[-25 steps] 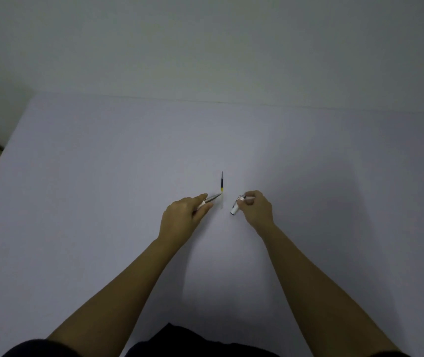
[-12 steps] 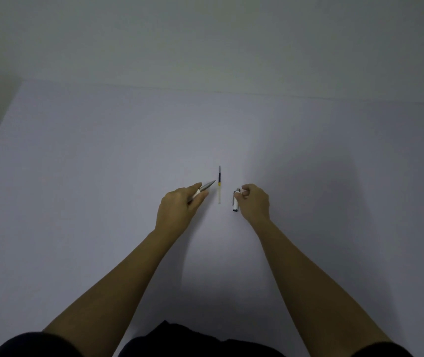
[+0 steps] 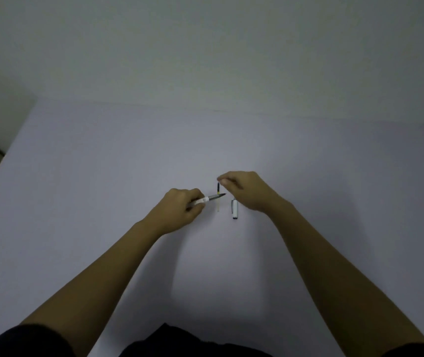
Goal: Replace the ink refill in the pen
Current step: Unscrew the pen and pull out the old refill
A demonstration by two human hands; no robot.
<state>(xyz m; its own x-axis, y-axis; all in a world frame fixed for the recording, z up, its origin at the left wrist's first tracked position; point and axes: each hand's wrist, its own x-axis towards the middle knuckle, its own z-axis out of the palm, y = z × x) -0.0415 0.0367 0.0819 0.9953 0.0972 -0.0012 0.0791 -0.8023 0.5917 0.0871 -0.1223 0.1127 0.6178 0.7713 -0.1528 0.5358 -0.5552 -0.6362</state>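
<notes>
Ink refill (image 3: 218, 199): thin rod, dark at the far end, a yellow band below that, pale and nearly clear toward the near end. Long axis runs from the near edge of the worktop toward the far edge. Position: about the middle of the worktop (image 3: 103, 176), between the two hands. Whether it rests flat or is lifted at the far end cannot be told.

Right hand (image 3: 247, 190): thumb and forefinger pinched together on the far, dark tip of the refill; remaining fingers curled in.

Pen (image 3: 207, 199): white barrel with a grey tapered front section, held in the left hand (image 3: 180, 211). Long axis lies crosswise to the refill, tilted slightly; the point faces the right hand and passes over the refill at its yellow band. Left fingers are clamped round the barrel, whose rear part is hidden in the fist.

Pen cap (image 3: 234, 209): white, lying on the worktop just beside the refill and parallel to it, under the right wrist, dark opening toward the near edge.

Worktop: plain pale surface, meeting a wall (image 3: 205, 47) at its far edge. No containers present.
</notes>
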